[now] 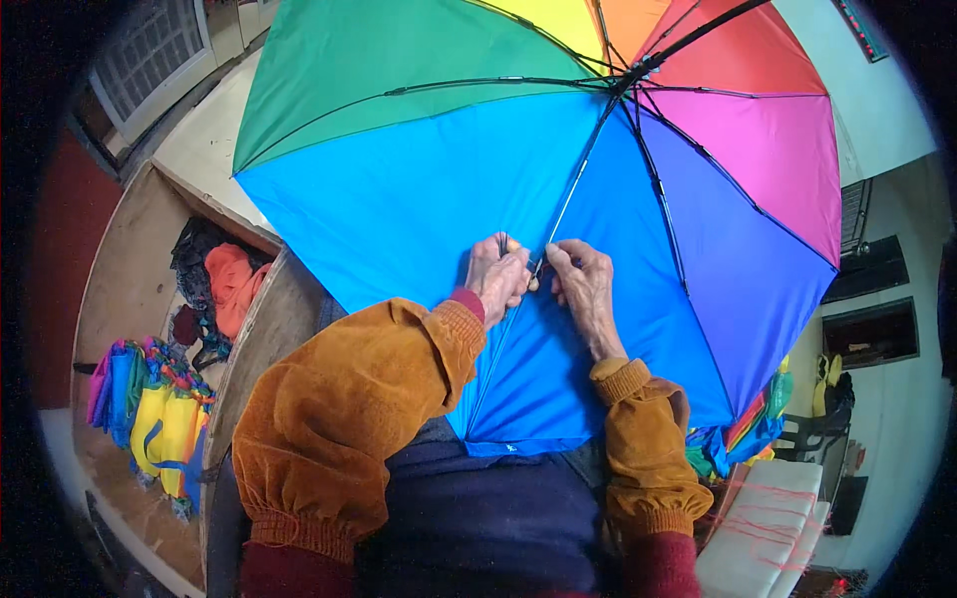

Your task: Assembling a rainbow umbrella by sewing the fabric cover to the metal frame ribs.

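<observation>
Umbrella rib (568, 197) could bend if tugged sideways; the right hand (584, 275) pinches narrowly at it, the left hand (495, 271) curls closed, contents unclear.

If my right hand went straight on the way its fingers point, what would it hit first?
Your right hand would likely meet the thin umbrella rib first, just ahead; whether they already touch is unclear.

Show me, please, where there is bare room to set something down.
In the wooden box: one patch between its left edge and the dark cloth, another below the folded umbrellas. Crowded: the box's middle, with those umbrellas and orange cloth; also, on the open umbrella, around the left hand and right hand.
</observation>
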`<state>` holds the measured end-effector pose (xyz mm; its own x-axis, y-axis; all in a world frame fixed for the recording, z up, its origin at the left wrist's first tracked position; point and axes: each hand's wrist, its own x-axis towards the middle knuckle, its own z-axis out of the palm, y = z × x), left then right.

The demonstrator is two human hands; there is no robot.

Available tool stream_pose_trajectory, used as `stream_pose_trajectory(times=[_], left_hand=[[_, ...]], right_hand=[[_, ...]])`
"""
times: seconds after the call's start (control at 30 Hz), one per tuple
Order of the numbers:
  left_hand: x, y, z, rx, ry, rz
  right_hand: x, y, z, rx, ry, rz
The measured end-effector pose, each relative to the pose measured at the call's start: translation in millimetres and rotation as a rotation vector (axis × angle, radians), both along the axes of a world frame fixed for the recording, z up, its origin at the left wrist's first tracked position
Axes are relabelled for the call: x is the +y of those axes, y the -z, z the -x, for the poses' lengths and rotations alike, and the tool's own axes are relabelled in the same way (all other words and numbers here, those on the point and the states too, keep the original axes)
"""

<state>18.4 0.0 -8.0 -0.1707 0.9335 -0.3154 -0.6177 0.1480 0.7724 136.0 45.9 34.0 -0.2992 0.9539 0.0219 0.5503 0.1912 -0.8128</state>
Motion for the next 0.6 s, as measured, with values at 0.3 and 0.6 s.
stream_pose_trajectory(times=[0.3,0.6], left_hand=[[-6.3,-6.9,-5.8,-0.025,-0.147,0.053],[-7.3,-7.2,-0.5,-0.046,-0.084,0.059]], right_hand=[[10.5,8.6,1.7,-0.122,-0.026,-0.032],[11.8,5.0,-1.2,0.084,-0.052,0.274]])
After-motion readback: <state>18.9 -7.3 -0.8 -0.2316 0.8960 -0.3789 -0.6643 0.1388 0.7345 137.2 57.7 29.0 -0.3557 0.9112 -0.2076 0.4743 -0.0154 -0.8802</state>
